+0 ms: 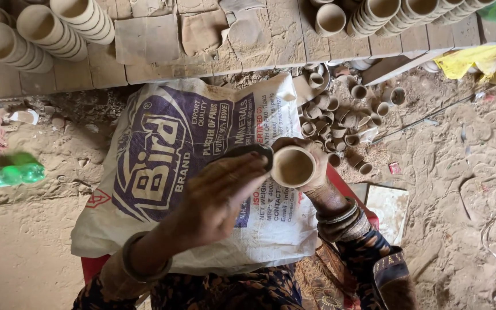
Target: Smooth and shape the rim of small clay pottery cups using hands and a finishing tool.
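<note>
One green plastic bottle [8,174] lay on the dirt at nine o'clock. Beside it, over the person's lap, spread a white sack [173,172] with a purple printed emblem. The left hand [219,195] was raised, fingers loosely curled round a dark flat disc [248,152]. Just at its three o'clock, the right hand [311,172] gripped a clay cup [293,166], mouth up. More small cups [340,123] lay heaped at one o'clock.
</note>
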